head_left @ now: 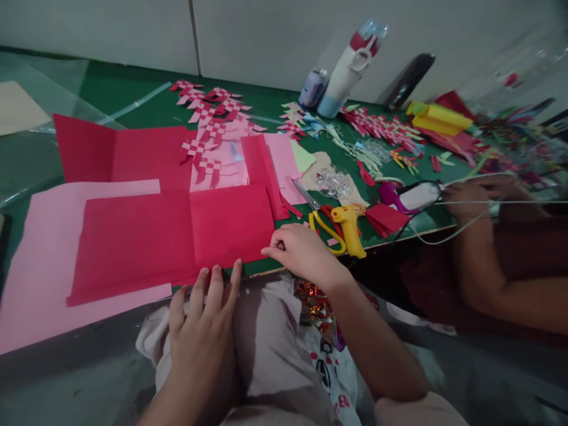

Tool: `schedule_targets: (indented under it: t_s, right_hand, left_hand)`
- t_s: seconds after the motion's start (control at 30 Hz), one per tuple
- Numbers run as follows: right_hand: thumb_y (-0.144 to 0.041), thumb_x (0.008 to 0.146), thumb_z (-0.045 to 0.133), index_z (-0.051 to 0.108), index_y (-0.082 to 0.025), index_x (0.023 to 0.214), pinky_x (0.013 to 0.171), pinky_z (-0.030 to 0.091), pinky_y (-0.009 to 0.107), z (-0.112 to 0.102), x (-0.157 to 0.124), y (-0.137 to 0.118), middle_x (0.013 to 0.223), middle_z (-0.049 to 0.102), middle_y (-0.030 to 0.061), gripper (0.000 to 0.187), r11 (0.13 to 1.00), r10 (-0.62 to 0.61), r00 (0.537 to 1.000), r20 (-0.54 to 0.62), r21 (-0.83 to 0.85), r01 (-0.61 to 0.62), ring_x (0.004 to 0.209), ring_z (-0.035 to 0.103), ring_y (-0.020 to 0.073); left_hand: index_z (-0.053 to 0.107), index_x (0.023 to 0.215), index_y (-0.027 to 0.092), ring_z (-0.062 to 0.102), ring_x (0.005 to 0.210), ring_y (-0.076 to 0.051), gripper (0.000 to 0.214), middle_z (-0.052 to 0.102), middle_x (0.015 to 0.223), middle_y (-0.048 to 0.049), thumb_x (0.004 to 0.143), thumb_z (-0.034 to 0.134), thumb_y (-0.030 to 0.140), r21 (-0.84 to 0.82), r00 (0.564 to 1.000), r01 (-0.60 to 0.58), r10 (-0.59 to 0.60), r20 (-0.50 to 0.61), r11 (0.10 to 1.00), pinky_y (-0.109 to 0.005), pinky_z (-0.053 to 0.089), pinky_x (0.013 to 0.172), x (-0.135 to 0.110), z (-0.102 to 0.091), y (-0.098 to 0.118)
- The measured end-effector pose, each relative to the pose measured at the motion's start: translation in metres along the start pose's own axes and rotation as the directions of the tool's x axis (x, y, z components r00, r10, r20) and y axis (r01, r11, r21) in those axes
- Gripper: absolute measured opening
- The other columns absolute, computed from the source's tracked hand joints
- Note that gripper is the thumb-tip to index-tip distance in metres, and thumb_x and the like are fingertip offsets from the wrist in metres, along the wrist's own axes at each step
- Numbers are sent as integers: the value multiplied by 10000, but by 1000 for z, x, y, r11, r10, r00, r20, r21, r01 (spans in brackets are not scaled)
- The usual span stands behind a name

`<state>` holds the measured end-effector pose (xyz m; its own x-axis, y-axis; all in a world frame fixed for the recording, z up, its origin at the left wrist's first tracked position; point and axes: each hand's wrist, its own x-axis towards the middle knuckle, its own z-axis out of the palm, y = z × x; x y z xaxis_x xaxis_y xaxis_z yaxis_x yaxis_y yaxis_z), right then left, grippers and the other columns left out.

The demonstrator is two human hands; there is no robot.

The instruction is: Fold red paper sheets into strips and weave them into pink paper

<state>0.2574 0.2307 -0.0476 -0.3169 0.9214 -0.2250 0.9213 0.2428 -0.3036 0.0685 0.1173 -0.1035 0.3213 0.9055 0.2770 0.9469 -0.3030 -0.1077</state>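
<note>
A creased red paper sheet [231,222] lies along the front table edge, over a larger pink paper sheet [35,266]. My left hand [202,319] has its fingers spread, with the fingertips resting at the near edge of the red sheet. At that sheet's lower right corner is my right hand [306,251], its fingers curled and pressed together. Whatever those fingers may hold is hidden. Just right of this hand lie scissors with yellow handles [328,231] and a yellow glue gun [349,228].
Behind are another folded red sheet [151,154] and red-and-pink woven paper pieces [210,118]. A can [313,89] and a white bottle [348,74] stand by the wall. At right, another person's arm [474,236] reaches over the table beside a white cable [501,202].
</note>
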Motion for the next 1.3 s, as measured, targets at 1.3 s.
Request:
schedule_targets:
  t_s: [1.3]
  right_hand:
    - [-292, 873, 599, 650, -173, 728, 753, 372, 273, 13, -20, 16, 782, 654, 31, 194, 970, 150, 978, -148, 212, -117, 772, 564, 150]
  left_hand:
    - [404, 1437, 131, 525, 1150, -288, 548, 583, 1226, -170, 890, 378, 91, -71, 990, -106, 112, 83, 992, -544, 304, 1110, 27, -5, 30]
